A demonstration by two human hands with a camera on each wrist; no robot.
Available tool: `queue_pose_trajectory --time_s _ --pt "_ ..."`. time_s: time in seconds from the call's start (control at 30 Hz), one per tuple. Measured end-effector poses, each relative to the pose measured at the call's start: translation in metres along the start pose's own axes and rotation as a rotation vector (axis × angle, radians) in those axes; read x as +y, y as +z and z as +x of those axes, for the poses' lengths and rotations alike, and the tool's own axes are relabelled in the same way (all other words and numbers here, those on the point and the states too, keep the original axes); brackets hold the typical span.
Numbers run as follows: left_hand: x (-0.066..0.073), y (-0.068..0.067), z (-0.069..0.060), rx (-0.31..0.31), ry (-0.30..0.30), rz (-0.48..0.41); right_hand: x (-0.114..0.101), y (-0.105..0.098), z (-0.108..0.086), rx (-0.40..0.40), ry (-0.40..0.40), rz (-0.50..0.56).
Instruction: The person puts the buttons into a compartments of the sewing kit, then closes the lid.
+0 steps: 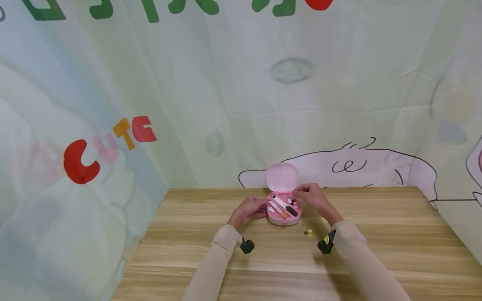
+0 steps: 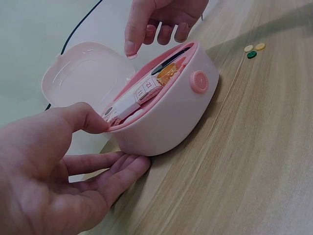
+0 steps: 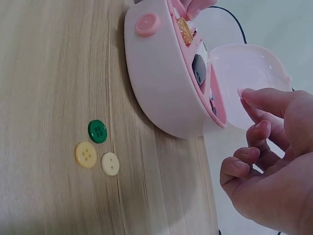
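Note:
A pink sewing box stands on the table with its lid raised. My left hand holds its left side, thumb on the rim and fingers low against the wall. Over the right part of the box, my right hand pinches a small pink button between thumb and forefinger. Inside lie a tape measure, an orange-gold piece, a tool with a black end and several small buttons in the right compartment.
Three loose buttons lie on the wooden table to the right of the box: a green one, a yellow one and a cream one. A printed cloth backdrop hangs right behind the table's far edge.

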State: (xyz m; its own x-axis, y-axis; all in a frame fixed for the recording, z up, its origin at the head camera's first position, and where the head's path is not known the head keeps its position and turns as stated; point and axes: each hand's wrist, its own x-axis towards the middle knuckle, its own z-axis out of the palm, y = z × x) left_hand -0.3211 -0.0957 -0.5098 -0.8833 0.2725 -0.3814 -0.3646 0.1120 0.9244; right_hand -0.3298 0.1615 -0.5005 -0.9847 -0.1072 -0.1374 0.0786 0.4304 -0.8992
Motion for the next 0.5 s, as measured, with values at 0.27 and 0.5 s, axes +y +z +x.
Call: queue_pose_trajectory --time_s 0.27,0.5 --pt "0.0006 0.0011 -0.0013 0.009 -0.01 0.013 0.0003 0.0025 0.0008 -0.004 0.025 0.013" --pt "0.0004 0.0011 -0.0011 0.011 -0.006 0.026 0.0072 -0.001 -0.002 0.036 -0.003 -0.004"
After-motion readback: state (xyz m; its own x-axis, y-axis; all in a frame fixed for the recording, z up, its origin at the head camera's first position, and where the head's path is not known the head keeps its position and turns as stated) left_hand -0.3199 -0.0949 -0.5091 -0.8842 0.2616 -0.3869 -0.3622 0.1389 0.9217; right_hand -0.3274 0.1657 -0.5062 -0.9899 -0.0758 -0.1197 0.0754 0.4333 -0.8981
